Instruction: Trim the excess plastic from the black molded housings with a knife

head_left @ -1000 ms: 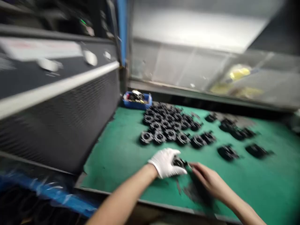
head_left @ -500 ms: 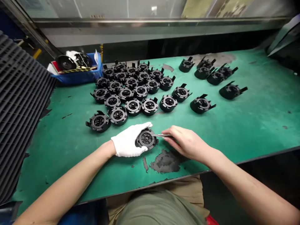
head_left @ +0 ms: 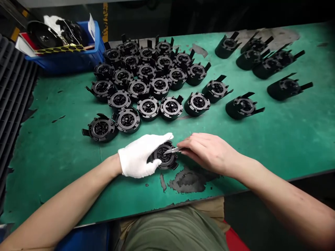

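My left hand (head_left: pixel 140 156), in a white glove, is wrapped round a round black plastic part (head_left: pixel 164 158) that rests on the green mat (head_left: pixel 261 139) near the front edge. My right hand (head_left: pixel 209 151) is bare and pinches a thin metal tool (head_left: pixel 172 150), tweezers or a blade. The tool's tip lies on the top of that part, near its centre. Behind my hands stands a dense group of several like black round parts (head_left: pixel 146 82). Several more with upright prongs (head_left: pixel 261 64) lie at the back right.
A blue bin (head_left: pixel 68 57) holding a black disc, papers and wires stands at the back left. A dark ribbed panel (head_left: pixel 13 94) runs along the left side. The mat is worn through in a grey patch (head_left: pixel 188 179) just before my hands.
The view has swung from the left wall down onto the table. My hands stay on the same part; the tool's tip has moved in onto the part's top.
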